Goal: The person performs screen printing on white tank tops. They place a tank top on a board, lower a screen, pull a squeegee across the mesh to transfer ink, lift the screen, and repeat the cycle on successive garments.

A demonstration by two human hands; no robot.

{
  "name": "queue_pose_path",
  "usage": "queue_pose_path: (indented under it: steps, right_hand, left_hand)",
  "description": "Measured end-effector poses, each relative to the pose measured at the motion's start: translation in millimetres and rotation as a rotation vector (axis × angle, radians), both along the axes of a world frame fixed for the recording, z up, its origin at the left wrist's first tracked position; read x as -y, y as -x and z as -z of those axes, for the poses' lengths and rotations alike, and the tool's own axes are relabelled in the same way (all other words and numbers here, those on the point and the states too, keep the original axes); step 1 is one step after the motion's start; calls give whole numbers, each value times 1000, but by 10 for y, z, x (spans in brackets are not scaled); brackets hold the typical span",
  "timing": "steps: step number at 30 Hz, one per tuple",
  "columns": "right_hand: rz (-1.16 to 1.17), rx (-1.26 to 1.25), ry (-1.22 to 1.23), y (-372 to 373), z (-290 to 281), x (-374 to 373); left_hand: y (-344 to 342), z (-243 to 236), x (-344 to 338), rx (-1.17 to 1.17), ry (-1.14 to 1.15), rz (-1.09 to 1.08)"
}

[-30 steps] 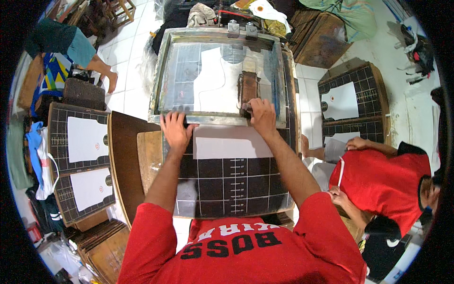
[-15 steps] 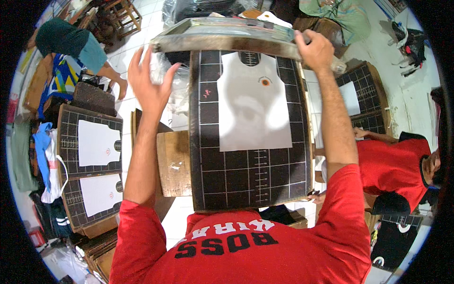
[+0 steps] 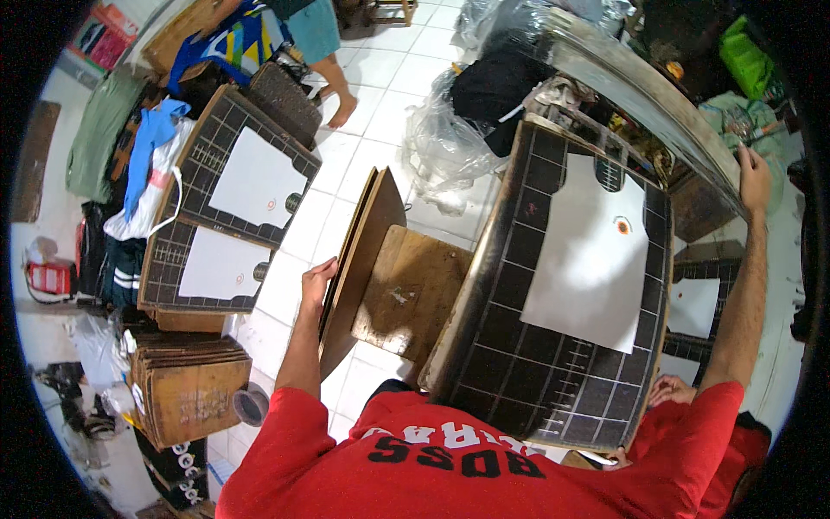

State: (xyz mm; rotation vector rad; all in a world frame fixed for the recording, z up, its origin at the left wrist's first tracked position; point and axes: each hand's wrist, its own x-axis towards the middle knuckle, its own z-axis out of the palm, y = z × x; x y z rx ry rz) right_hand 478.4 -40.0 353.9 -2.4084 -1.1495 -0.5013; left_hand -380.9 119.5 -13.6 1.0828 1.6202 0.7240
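Right grip clamped on one frame, left grip unclear beside two boards.

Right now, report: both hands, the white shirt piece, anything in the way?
Right hand holding raised frame. Left hand beside wooden boards, contact unclear. White shirt piece flat on gridded black board, nothing atop.

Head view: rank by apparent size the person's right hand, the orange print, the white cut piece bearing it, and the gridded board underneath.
1. Gridded board
2. White cut piece
3. Right hand
4. Orange print
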Motion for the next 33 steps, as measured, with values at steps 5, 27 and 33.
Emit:
queue_pose_path:
  steps: [5, 27, 33]
  right_hand:
    - [36, -24, 59, -47, -13, 32]
    - [6, -65, 142, 299, -284, -266]
    - [5, -19, 123, 186, -228, -330]
  left_hand:
    - [122, 130, -11, -483, -409, 19]
    - [-1888, -2001, 3088, -468, -1149, 279]
    - [-1163, -581, 3699, -735, -589, -55]
